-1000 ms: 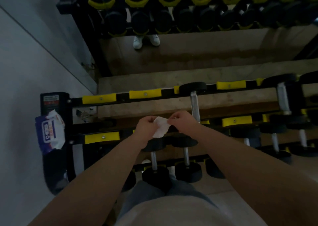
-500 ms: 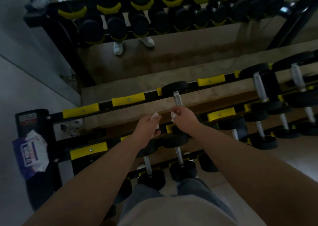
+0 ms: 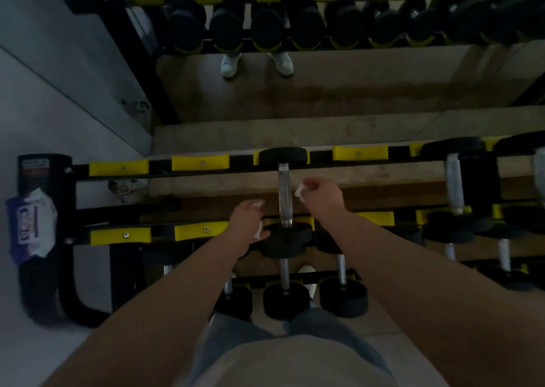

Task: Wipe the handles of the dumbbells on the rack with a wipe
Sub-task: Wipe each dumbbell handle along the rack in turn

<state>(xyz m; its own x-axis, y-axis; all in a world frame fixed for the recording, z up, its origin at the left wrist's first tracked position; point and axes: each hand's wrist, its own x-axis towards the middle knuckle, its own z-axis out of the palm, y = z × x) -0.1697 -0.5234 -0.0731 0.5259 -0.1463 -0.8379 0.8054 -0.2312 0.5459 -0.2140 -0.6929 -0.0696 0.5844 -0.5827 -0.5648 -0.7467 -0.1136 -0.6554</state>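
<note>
A black dumbbell lies across the top tier of the black and yellow rack [image 3: 203, 162], its chrome handle [image 3: 284, 195] pointing toward me. My left hand [image 3: 246, 223] is just left of the handle's near end, closed on a white piece of wipe [image 3: 258, 231]. On the handle's other side, beside its middle, my right hand [image 3: 323, 195] pinches another white piece of wipe [image 3: 299, 192]. Neither hand touches the handle. More dumbbells [image 3: 284, 271] sit on the tier below.
A pack of wipes [image 3: 29, 227] rests on the rack's left end post. Larger dumbbells [image 3: 454, 180] fill the right of the top tier. A mirror behind the rack reflects dumbbells and white shoes [image 3: 230, 63]. A wall runs along the left.
One second ago both hands held a single wipe together in front of the handle. They have moved apart to either side of the handle, each now with a white piece.
</note>
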